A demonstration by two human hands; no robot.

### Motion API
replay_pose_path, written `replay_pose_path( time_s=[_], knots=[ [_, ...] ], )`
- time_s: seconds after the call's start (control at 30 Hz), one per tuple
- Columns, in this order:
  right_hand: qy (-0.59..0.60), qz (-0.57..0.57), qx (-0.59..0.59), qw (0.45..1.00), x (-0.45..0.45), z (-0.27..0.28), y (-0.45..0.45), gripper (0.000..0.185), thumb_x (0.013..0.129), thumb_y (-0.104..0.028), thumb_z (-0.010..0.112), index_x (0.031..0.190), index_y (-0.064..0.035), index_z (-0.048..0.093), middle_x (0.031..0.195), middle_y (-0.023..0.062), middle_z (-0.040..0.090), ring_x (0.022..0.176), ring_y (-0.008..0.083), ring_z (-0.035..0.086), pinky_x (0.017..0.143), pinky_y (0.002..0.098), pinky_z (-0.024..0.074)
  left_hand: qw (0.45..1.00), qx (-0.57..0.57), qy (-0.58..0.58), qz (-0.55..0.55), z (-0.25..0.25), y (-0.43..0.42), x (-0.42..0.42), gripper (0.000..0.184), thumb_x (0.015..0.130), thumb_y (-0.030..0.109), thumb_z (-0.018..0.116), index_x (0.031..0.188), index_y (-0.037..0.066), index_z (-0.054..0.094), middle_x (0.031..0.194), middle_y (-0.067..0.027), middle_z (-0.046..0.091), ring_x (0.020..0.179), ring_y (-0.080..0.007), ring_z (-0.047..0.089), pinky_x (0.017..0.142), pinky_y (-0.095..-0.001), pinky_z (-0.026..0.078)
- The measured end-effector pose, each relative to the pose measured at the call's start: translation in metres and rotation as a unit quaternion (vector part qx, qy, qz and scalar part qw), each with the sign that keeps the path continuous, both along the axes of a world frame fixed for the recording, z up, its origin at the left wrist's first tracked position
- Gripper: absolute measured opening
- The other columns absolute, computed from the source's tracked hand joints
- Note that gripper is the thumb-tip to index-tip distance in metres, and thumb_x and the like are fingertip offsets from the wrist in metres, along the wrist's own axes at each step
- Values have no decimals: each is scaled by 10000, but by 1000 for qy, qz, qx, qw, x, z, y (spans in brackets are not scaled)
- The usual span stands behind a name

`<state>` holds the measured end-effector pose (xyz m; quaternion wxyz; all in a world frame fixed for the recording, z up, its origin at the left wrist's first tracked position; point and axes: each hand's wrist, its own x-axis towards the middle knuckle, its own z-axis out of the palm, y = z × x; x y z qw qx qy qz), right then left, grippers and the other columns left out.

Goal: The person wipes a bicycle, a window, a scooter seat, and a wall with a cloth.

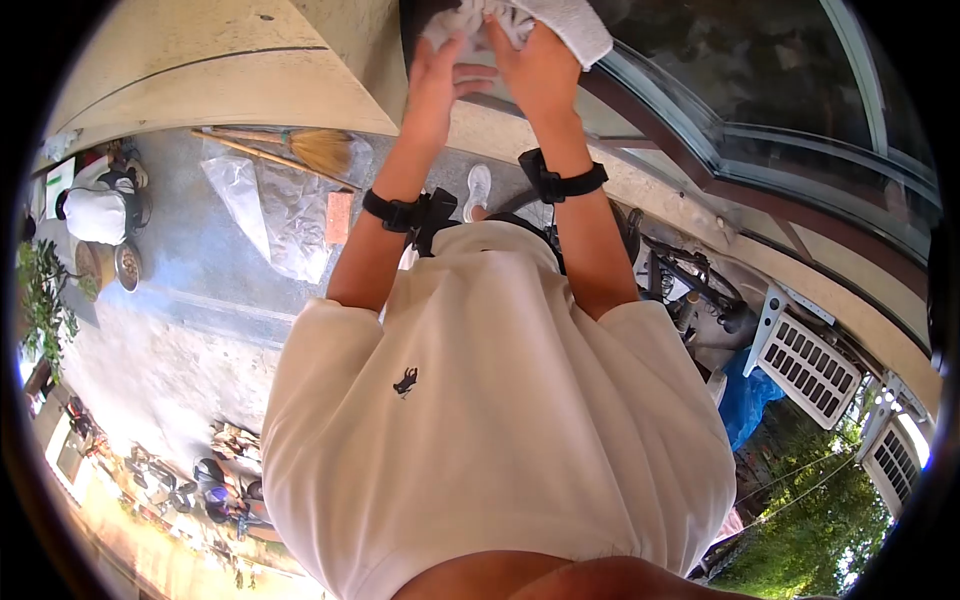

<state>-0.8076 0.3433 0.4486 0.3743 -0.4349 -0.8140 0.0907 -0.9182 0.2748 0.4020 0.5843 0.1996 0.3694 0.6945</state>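
At the top of the view, a white cloth (575, 28) is bunched up beside the window frame, with one part hanging over to the right. My right hand (540, 70) grips it, and some of its fingers are hidden in the folds. Just to the left, my left hand (440, 80) has its fingers spread; its upper fingertips reach the cloth's lower left edge, and I cannot tell whether they touch it. Both wrists carry black straps with small dark devices.
A glass window (770, 80) with a brown frame runs along the upper right. A bicycle (700, 285) leans by the wall below, near a slotted white unit (810, 370). On the left floor are a broom (322, 150), plastic sheeting (285, 215), a brick (339, 217) and a crouching person (98, 210).
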Motion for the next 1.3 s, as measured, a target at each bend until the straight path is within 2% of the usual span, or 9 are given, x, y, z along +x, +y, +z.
replay_pose_path(
  time_s=[0.1,0.33,0.53,0.67,0.77,0.87,0.9,1.03,1.3],
  knots=[
    [26,108,41,993,-6,4,-7,310,904,-207,596,1169,-48,621,1082,206,628,1037,437,555,947,504,420,987,14,41,156,15,9,-20,449,930,224,577,1299,18,428,1113,-149,609,926,-270,660,830,-363,550],
    [-59,66,82,993,49,-39,8,390,776,-126,729,1125,5,614,1080,187,645,993,379,609,881,449,477,989,-2,68,133,4,17,56,492,830,19,634,1280,11,434,1112,-172,593,980,-235,636,943,-379,529],
    [-76,-44,74,993,172,-38,-10,402,833,-114,696,1203,-1,585,1161,234,615,1082,438,566,940,483,440,934,2,323,-150,-3,17,124,500,871,86,629,1334,48,444,1111,-141,612,967,-198,638,809,-284,517],
    [-86,-124,-28,988,265,-56,-20,403,889,-78,636,1256,41,520,1181,288,595,1095,484,544,961,498,429,925,75,238,-285,16,8,162,277,906,83,566,1179,37,579,870,-68,661,739,-103,615,671,-251,498],
    [-59,-242,6,968,311,-38,-31,409,896,-52,585,1280,52,492,1217,223,605,1119,359,589,985,418,448,892,166,294,-301,25,4,183,222,891,90,559,1103,33,591,782,-45,649,674,-95,602,626,-259,487],
    [146,-198,105,963,322,22,-28,389,859,-74,657,1200,76,544,1155,158,633,1045,249,608,963,370,467,880,167,308,-320,21,5,199,205,919,128,561,1110,52,567,810,-88,685,665,-152,665,625,-278,500],
    [180,-204,105,957,327,48,-27,409,872,-96,668,1217,72,528,1189,176,614,1067,269,604,976,380,463,884,145,303,-325,25,6,203,246,933,236,538,1090,51,581,819,-148,704,803,-284,704,723,-386,521],
    [80,-296,168,937,292,115,-30,516,897,-230,721,1262,57,496,1191,180,592,1065,296,601,963,402,467,896,244,209,-308,83,20,229,522,1020,446,459,1347,42,407,1077,-193,695,1002,-325,694,803,-398,548],
    [235,-136,119,955,262,9,-13,423,932,-246,659,1218,15,487,1117,151,585,1038,275,593,922,406,477,885,271,372,-75,86,36,260,511,881,285,644,1264,-17,494,1085,-226,601,964,-398,633,827,-432,522]
  ],
)
